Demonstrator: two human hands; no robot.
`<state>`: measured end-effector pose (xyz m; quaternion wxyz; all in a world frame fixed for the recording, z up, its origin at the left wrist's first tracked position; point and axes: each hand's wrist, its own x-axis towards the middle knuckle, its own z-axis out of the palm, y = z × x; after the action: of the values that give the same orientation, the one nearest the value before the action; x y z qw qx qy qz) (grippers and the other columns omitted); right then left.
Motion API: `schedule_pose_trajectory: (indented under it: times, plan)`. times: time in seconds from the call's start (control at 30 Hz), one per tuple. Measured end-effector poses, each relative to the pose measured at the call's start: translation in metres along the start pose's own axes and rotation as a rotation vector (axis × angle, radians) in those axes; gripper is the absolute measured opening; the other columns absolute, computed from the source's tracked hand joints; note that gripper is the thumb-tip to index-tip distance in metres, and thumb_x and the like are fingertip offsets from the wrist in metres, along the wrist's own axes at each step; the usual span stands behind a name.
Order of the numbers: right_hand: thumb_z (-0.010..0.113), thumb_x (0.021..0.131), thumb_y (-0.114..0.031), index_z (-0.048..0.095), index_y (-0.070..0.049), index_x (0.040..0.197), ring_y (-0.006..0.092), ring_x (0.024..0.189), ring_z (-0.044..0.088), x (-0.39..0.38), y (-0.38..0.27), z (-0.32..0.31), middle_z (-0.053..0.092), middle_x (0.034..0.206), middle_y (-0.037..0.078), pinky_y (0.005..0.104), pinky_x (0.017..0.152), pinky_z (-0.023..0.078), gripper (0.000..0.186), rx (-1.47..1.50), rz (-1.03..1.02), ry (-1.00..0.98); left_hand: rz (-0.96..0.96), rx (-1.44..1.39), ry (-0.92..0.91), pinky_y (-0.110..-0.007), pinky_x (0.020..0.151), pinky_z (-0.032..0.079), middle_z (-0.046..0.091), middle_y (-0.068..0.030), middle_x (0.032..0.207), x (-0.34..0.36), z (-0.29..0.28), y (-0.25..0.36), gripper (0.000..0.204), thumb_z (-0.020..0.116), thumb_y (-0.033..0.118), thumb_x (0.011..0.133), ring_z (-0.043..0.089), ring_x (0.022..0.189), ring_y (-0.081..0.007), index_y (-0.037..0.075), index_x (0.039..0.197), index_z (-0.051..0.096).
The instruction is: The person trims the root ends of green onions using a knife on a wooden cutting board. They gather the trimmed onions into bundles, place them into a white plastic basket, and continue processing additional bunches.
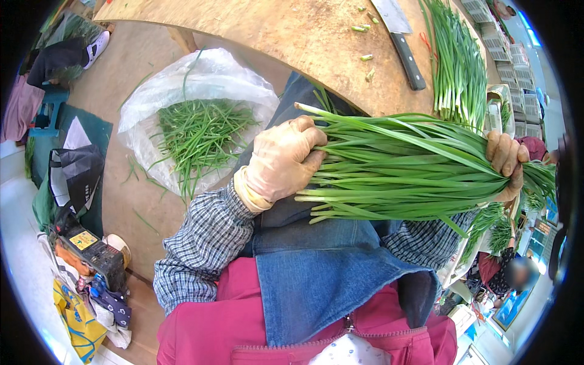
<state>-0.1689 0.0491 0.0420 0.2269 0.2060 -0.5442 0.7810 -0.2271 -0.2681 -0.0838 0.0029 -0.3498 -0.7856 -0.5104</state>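
A thick bunch of garlic chives (pixel 401 164) lies crosswise over my lap, pale stem ends to the left and green leaves to the right. My left hand (pixel 286 159), in a thin pale glove, is closed with thumb and fingers pinching some stems at that end. Around the leafy end my right hand (pixel 506 163) is wrapped, its gloved fingers stained brown. One longer stem sticks out above my left hand. On the wooden table ahead, a second chive bundle (pixel 459 70) rests beside a black-handled cleaver (pixel 406 59).
A clear plastic bag (pixel 137 115) of loose chive trimmings (pixel 204 134) stands on the floor at left. Cut bits dot the wooden table (pixel 292 30). A dark box and cloths lie at lower left. Further right are stacked white crates (pixel 523 79) and other people.
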Motion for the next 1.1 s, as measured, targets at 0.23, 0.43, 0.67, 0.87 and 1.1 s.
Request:
schedule_pose_trajectory:
  times: [0.23, 0.43, 0.67, 0.87, 1.1]
  plan:
    - [0.057, 0.085, -0.015, 0.055, -0.008, 0.097, 0.0083, 0.059, 0.035, 0.002, -0.003, 0.004, 0.046, 0.067, -0.006, 0.0254, 0.063, 0.027, 0.014, -0.023, 0.014, -0.009, -0.029, 0.374, 0.013, -0.035, 0.058, 0.050, 0.061, -0.0100, 0.078, -0.007, -0.003, -0.002, 0.013, 0.066, 0.004, 0.069, 0.062, 0.067, -0.0275, 0.007, 0.079, 0.058]
    - [0.059, 0.088, -0.017, 0.054, -0.008, 0.100, 0.0087, 0.059, 0.034, -0.002, -0.003, 0.003, 0.047, 0.068, -0.006, 0.0266, 0.060, 0.026, 0.017, -0.020, -0.006, -0.009, -0.355, 0.264, 0.262, -0.029, 0.066, 0.051, 0.064, -0.0159, 0.089, -0.033, -0.066, -0.019, 0.031, 0.058, -0.004, 0.080, 0.064, 0.076, -0.0242, 0.004, 0.109, 0.062]
    - [0.060, 0.085, -0.015, 0.055, -0.008, 0.097, 0.0072, 0.055, 0.039, 0.003, -0.004, 0.005, 0.051, 0.066, -0.007, 0.0246, 0.056, 0.028, 0.015, 0.002, -0.039, -0.059, -0.250, 0.216, -0.228, -0.042, 0.066, 0.051, 0.061, -0.0168, 0.096, -0.017, -0.003, 0.018, 0.044, 0.066, 0.017, 0.079, 0.063, 0.077, -0.0353, 0.004, 0.118, 0.051]
    - [0.064, 0.081, -0.013, 0.058, -0.007, 0.091, 0.0071, 0.054, 0.053, 0.008, -0.010, -0.007, 0.061, 0.065, -0.003, 0.0216, 0.054, 0.037, 0.013, 0.281, -0.219, -0.332, -0.130, 0.076, 0.054, -0.038, 0.063, 0.052, 0.065, -0.0165, 0.085, -0.058, -0.038, -0.008, 0.020, 0.061, -0.002, 0.077, 0.064, 0.074, -0.0334, 0.003, 0.096, 0.061]
    - [0.064, 0.076, -0.001, 0.063, -0.002, 0.081, 0.0141, 0.056, 0.061, 0.025, -0.012, 0.022, 0.066, 0.067, 0.007, 0.0245, 0.045, 0.039, 0.005, 0.568, -0.403, -0.655, -0.248, 0.294, 0.096, -0.032, 0.082, 0.050, 0.062, -0.0133, 0.106, -0.056, -0.101, -0.011, 0.034, 0.060, -0.004, 0.078, 0.061, 0.097, -0.0269, 0.005, 0.110, 0.063]
